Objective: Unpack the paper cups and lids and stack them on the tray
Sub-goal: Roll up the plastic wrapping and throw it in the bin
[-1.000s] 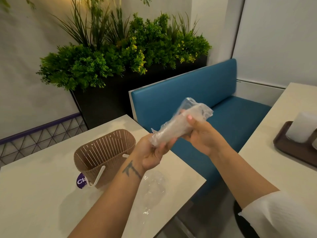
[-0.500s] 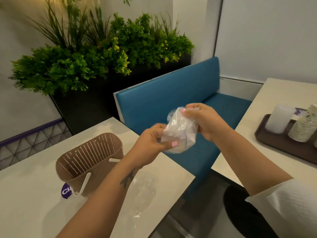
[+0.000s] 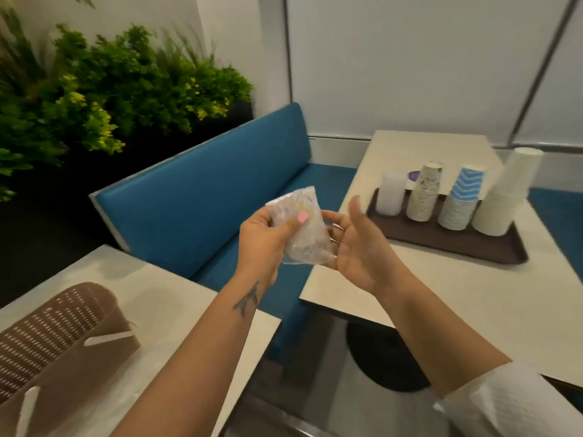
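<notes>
My left hand [image 3: 263, 239] grips a crumpled clear plastic wrapper [image 3: 304, 231], thumb across its front, over the gap between two tables. My right hand [image 3: 356, 247] is beside it, palm up with fingers spread, its fingertips under the wrapper's right edge. On the right table a dark brown tray [image 3: 457, 244] carries a stack of translucent lids [image 3: 391, 193], a floral cup stack [image 3: 424, 192], a blue chevron cup stack [image 3: 460, 198] and a tall white cup stack [image 3: 508, 190].
A brown perforated basket [image 3: 63, 339] stands on the left table [image 3: 176, 313] at lower left. A blue bench [image 3: 202, 203] runs behind both tables, with green plants [image 3: 104, 89] at the back left. The right table [image 3: 441, 298] stands on a black round base [image 3: 388, 357].
The view has swung right, bringing the tray and all cup stacks into sight. The wrapper has been squashed smaller in my left hand, and my right hand has let go and spread its fingers.
</notes>
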The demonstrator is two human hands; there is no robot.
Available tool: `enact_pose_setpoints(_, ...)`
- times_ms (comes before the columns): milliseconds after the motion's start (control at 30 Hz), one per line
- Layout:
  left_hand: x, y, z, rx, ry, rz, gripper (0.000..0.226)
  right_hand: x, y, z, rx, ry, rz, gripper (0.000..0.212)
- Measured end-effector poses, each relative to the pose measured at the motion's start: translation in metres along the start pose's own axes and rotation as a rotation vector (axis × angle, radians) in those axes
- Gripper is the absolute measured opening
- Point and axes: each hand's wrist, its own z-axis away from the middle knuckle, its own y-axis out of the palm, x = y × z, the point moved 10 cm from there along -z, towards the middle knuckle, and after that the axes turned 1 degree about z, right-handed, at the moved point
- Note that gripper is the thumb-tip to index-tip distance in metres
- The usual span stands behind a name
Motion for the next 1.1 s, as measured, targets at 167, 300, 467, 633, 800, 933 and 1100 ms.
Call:
enact_pose_setpoints(167, 0.035, 0.105, 0.007, 0.134, -0.053, -0.124, 0.024, 0.042, -0.091, 0.04, -0.183, -0.104, 0.151, 0.03)
enact_pose_setpoints(300, 0.051, 0.224, 0.035, 0.448, -0.101, -0.109, 0.015, 0.087, -0.175, 0.096, -0.283, -0.189, 0.175, 0.026)
enact_pose_setpoints(467, 0.077, 0.351, 0.065, 0.403, -0.217, 0.063, 0.012, 0.147, -0.301, 0.186, -0.521, -0.294, 0.226, 0.026)
enact_pose_setpoints(633, 0.14, 0.496, 0.114, 0.443, -0.457, 0.066, 0.02, 0.201, -0.43, 0.286, -0.727, -0.376, 0.228, 0.026)
enact_pose_setpoints(800, 0.236, 0.657, 0.209, 0.775, -0.702, -0.099, 0.031, 0.231, -0.547, 0.386, -0.972, -0.436, 0.226, 0.025)
enact_pose_setpoints(933, 0.323, 0.747, 0.294, 0.927, -0.92, -0.21, 0.057, 0.232, -0.625, 0.448, -1.121, -0.422, 0.214, 0.023)
enact_pose_setpoints(1100, 0.424, 0.816, 0.373, 0.951, -1.119, -0.239, 0.095, 0.215, -0.691, 0.504, -1.224, -0.381, 0.22, 0.022)
